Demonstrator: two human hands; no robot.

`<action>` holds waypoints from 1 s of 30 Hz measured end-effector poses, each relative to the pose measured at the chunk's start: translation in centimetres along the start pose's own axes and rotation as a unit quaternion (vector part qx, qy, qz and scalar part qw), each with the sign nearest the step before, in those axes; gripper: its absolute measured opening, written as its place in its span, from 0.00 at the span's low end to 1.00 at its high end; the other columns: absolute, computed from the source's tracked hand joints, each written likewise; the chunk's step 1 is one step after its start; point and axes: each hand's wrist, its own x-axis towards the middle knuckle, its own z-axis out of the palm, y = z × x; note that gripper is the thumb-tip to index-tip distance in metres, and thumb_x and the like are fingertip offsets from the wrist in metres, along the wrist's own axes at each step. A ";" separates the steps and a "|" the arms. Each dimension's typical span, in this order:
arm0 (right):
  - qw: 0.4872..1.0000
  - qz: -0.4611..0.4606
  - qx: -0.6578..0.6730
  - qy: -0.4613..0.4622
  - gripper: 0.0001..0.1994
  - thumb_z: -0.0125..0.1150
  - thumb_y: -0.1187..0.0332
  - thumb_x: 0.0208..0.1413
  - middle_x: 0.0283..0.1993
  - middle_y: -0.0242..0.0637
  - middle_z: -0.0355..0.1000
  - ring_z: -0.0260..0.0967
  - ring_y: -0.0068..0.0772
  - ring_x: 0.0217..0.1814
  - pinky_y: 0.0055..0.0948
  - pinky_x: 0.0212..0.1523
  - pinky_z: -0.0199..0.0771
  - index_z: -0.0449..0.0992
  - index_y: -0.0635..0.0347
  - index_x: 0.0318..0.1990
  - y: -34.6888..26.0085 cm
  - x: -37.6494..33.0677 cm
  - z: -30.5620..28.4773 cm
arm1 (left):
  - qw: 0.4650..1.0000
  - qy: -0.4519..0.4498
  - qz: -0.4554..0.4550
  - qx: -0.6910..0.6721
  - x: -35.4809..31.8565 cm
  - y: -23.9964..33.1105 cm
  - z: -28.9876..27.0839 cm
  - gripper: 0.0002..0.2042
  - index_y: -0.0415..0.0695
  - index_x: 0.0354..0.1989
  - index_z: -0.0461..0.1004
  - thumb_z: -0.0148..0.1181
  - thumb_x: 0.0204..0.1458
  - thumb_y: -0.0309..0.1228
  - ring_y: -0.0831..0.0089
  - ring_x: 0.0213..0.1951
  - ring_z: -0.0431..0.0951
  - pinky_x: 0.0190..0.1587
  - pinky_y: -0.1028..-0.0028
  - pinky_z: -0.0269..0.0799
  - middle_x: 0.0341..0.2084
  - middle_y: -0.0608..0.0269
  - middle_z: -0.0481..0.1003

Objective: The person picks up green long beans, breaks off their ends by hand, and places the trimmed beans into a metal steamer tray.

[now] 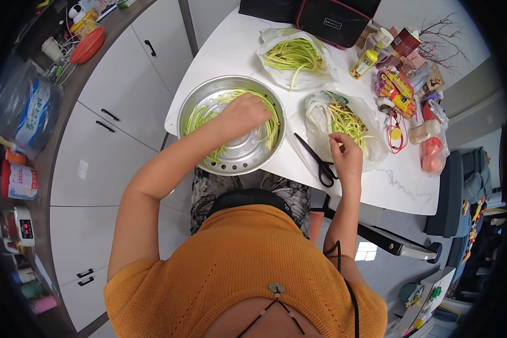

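Note:
My left hand [245,116] is inside a round metal steamer pan [184,104] with holes in its base. Its fingers are curled over thin green vegetable stems [272,127] along the far and right sides; the fingertips are hidden. On the right, my right hand [346,156] has thumb and forefinger pinched together at the edge of a white plastic bag [319,112]. Whatever lies in the pinch is too small to tell. Green trimmings and darker bits [346,119] fill that bag. Black-handled scissors [320,163] lie on the table between pan and right hand.
Beyond the pan, another plastic bag [267,40] holds long green stems [298,55]. A black case [338,22] stands at the table's far edge. Bottles, a yellow bottle [364,64] and snack packets [397,90] crowd the right side. White cabinets [115,67] run along the left.

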 end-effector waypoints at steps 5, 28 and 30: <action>1.000 0.008 0.011 -0.016 0.07 0.58 0.71 0.51 0.31 0.42 0.75 0.70 0.35 0.24 0.30 0.29 0.70 0.77 0.59 0.37 -0.4 0.0 0.2 | 1.000 -0.005 -0.004 0.016 -0.1 -0.2 -2.0 0.06 0.43 0.28 0.72 0.54 0.38 0.23 0.66 0.37 0.73 0.43 0.70 0.67 0.27 0.63 0.72; 0.929 -0.003 0.301 -0.216 0.07 0.59 0.70 0.55 0.32 0.28 0.74 0.63 0.13 0.29 0.15 0.31 0.64 0.78 0.64 0.37 -5.1 -0.5 0.5 | 0.963 0.112 -0.057 -0.240 0.3 4.2 -6.1 0.06 0.44 0.33 0.78 0.62 0.45 0.27 0.63 0.33 0.74 0.36 0.69 0.70 0.28 0.61 0.74; 0.875 0.028 0.402 -0.268 0.07 0.59 0.70 0.55 0.32 0.29 0.74 0.64 0.13 0.29 0.14 0.32 0.65 0.77 0.64 0.37 -5.2 -0.7 0.7 | 0.962 0.123 -0.052 -0.239 0.4 4.9 -5.9 0.06 0.44 0.33 0.78 0.62 0.45 0.26 0.64 0.33 0.74 0.35 0.70 0.70 0.28 0.61 0.74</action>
